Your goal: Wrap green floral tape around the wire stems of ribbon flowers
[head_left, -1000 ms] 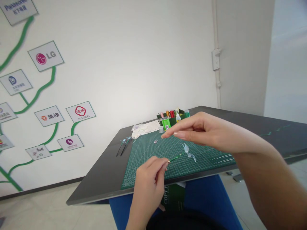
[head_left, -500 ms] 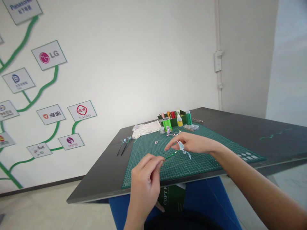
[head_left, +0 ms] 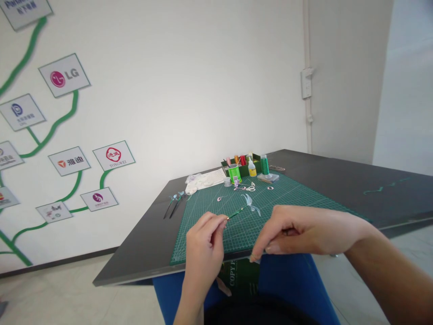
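Over the cutting mat [head_left: 199, 225] on the bench [head_left: 135, 243], the left hand [head_left: 205, 243] pinches a green-wrapped flower stem [head_left: 236, 213], best steadied lightly, while I cannot tell whether the right hand [head_left: 301, 231] holds anything.

Your stem [head_left: 236, 213] shows green, its petals [head_left: 249, 202] pale blue. Your cutting mat [head_left: 199, 225] is dark green with a fine whitish grid, the bench [head_left: 135, 243] blackish grey, the squeeze bottle [head_left: 252, 168] white and yellow, the thread spools [head_left: 242, 160] pink, orange and red.
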`<action>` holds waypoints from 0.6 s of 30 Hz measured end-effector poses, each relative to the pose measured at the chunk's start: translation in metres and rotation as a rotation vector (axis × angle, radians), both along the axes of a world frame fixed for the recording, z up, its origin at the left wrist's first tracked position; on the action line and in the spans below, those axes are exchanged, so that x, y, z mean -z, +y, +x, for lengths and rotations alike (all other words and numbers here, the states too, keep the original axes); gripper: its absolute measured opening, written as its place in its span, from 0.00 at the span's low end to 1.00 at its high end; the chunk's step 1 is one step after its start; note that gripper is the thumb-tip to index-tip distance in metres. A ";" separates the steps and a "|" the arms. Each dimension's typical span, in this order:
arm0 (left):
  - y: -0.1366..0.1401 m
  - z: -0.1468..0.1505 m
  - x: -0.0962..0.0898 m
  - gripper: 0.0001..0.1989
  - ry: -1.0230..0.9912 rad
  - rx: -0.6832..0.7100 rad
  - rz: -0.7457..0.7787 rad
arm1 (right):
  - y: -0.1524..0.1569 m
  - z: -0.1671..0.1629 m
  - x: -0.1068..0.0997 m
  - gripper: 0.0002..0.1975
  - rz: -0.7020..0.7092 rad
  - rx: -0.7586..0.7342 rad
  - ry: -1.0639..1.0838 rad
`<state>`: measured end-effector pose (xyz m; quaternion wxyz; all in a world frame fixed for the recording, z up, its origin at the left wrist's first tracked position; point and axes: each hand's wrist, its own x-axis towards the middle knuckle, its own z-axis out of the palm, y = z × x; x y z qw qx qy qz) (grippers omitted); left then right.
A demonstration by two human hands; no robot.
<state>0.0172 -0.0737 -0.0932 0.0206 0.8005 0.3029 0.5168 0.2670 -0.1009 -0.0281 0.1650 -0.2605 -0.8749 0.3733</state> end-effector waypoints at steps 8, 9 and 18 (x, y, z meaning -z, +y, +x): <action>-0.012 0.002 -0.002 0.14 0.070 0.043 0.018 | 0.009 -0.012 -0.054 0.17 0.162 -0.015 0.015; -0.013 0.002 -0.002 0.14 0.068 0.045 0.025 | 0.013 -0.013 -0.059 0.17 0.181 -0.026 0.018; -0.018 0.001 -0.002 0.13 0.058 0.061 0.075 | 0.055 -0.024 -0.074 0.14 0.111 -0.032 0.070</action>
